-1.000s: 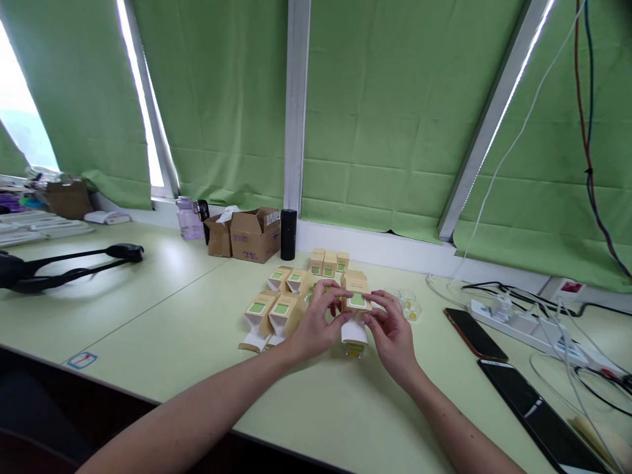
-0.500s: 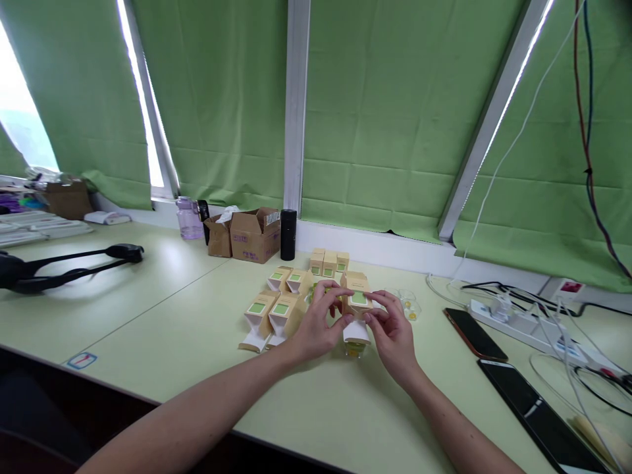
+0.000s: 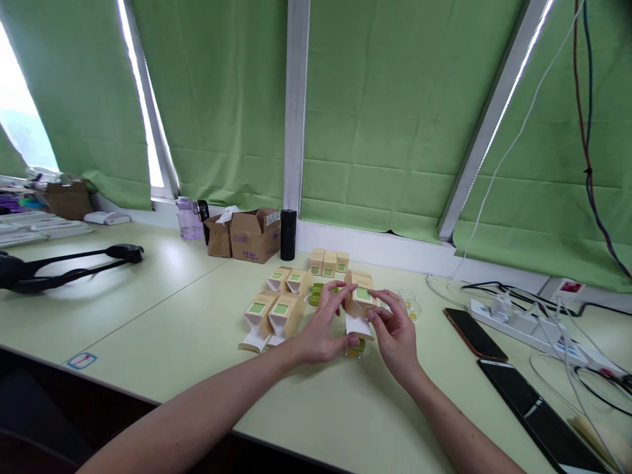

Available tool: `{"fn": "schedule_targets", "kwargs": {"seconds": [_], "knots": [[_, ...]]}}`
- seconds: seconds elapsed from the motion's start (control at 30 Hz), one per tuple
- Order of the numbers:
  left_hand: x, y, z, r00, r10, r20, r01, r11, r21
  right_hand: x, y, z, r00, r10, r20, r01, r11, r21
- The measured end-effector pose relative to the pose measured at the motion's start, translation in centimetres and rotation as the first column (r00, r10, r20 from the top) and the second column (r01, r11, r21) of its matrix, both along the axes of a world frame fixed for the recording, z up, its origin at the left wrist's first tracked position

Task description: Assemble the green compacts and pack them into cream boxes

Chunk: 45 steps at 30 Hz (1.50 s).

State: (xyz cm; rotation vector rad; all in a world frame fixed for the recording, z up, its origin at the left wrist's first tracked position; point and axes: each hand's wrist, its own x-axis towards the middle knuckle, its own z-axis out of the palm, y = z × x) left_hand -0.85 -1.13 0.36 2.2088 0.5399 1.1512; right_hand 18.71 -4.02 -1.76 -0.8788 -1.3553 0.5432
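Between my hands is a small kraft cardboard box [image 3: 362, 304] with a green window label, tilted, its white flap [image 3: 357, 326] folded open toward me. My left hand [image 3: 323, 332] has its fingers against the box's left side, the thumb lower by the flap. On the right side, my right hand [image 3: 396, 334] grips the box between thumb and fingers. Just below the flap sits a small clear container [image 3: 354, 350] with green and yellow in it, partly hidden. To the left stand several similar boxes [image 3: 288, 315] with open flaps.
Three closed boxes [image 3: 329, 263] stand at the back. Green pieces [image 3: 316, 293] lie behind my left hand, and clear containers [image 3: 411, 307] behind my right. Phones [image 3: 475, 334] and a power strip [image 3: 523, 326] with cables lie right. A black bottle [image 3: 288, 235] stands near a carton [image 3: 254, 236].
My left thumb has moved down from the box toward its flap. The box has tilted and shifted slightly right, and its flap hangs more to the right.
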Motion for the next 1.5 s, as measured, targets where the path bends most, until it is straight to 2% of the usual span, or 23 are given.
{"fn": "schedule_targets", "kwargs": {"seconds": [0.9,1.13,1.5], "knots": [[0.3,0.3,0.1,0.985,0.058,0.165,-0.042,0.994,-0.098,-0.2,-1.0,0.5,0.992,0.046,0.118,-0.051,0.998,0.038],[0.3,0.3,0.1,0.983,0.069,0.17,-0.053,0.994,-0.098,-0.2,-1.0,0.5,0.99,0.03,0.138,-0.04,0.997,0.067],[0.3,0.2,0.1,0.98,0.1,0.173,-0.086,0.993,-0.086,-0.3,-1.3,0.6,0.99,0.08,0.115,-0.087,0.994,0.062]]}}
